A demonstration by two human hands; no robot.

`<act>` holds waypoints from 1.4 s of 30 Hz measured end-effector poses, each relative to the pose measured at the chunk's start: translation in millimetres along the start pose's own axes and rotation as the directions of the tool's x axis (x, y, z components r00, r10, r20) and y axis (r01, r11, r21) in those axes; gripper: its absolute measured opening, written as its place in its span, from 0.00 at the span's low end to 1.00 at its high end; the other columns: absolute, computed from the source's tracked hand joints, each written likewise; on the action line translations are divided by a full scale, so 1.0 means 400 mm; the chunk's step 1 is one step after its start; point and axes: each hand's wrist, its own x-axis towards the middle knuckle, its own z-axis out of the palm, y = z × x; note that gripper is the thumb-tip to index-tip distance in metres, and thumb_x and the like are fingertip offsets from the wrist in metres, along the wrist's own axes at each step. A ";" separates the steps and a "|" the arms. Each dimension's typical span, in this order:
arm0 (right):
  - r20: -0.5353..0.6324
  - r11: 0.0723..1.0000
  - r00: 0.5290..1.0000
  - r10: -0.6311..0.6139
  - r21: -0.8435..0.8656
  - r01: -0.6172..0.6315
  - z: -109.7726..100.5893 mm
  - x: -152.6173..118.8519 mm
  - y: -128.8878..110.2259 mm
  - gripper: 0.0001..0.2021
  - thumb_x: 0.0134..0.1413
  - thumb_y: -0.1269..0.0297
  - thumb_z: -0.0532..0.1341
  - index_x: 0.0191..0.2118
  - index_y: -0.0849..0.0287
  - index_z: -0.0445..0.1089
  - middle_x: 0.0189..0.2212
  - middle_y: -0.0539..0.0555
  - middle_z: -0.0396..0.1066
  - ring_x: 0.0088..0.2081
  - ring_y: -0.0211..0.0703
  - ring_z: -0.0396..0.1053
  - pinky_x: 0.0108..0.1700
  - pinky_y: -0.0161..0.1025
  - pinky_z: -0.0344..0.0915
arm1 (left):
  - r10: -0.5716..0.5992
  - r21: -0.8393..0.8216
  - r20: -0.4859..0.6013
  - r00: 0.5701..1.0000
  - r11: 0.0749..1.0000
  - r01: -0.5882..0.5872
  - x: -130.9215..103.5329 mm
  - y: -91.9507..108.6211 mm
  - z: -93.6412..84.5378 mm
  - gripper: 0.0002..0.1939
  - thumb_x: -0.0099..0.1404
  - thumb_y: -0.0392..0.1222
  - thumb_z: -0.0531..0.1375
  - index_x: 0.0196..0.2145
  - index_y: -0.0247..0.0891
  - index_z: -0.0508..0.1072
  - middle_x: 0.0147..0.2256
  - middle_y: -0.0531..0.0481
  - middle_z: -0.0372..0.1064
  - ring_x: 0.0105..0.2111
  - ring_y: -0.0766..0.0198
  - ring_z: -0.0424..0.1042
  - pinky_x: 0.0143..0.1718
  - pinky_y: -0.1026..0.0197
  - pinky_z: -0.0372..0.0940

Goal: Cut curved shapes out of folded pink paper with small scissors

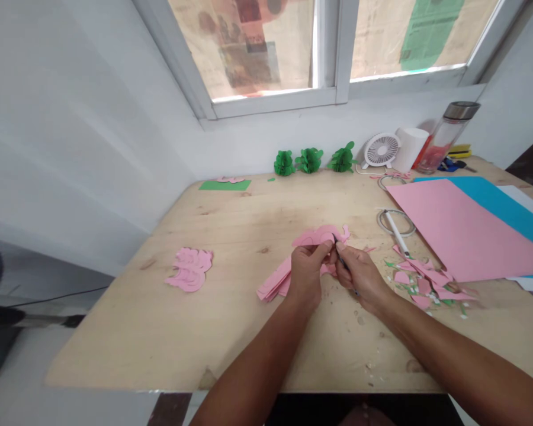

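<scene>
Near the middle of the table, my left hand (308,269) pinches a piece of pink paper (322,235) with curved outlines. Close beside it, my right hand (359,273) is closed around a dark, slim cutting tool (341,260), which looks like scissors and whose tip meets the pink paper. Folded pink strips (274,281) lie under and left of my left hand. Cut pink shapes (189,269) rest in a pile on the left part of the table. Pink and green scraps (430,284) are scattered to the right of my right hand.
Large pink (466,228) and blue sheets (501,207) cover the table's right side, with a white pen (396,232) beside them. Along the wall stand green paper figures (308,160), a small white fan (382,150) and a bottle (446,139). A green sheet (224,185) lies at the back left.
</scene>
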 end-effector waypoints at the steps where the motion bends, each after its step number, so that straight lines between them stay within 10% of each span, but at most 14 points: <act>1: 0.000 1.000 1.000 -0.001 -0.003 0.001 0.000 0.000 0.000 0.19 0.48 0.48 0.58 0.21 0.60 0.62 0.07 0.40 0.48 0.10 0.27 0.40 0.13 0.29 0.35 | -0.001 -0.004 0.005 1.000 1.000 0.001 0.000 0.000 0.000 0.15 0.50 0.44 0.62 0.14 0.34 0.64 0.15 0.55 0.55 0.18 0.71 0.57 0.24 0.65 0.55; 42: 0.034 1.000 0.999 0.004 0.001 -0.004 0.000 -0.002 0.002 0.18 0.49 0.49 0.57 0.21 0.60 0.62 0.07 0.40 0.48 0.10 0.27 0.40 0.13 0.29 0.36 | 0.044 0.022 0.004 0.999 0.999 -0.044 0.001 0.010 -0.002 0.13 0.51 0.43 0.61 0.16 0.33 0.67 0.15 0.54 0.58 0.17 0.71 0.58 0.26 0.63 0.57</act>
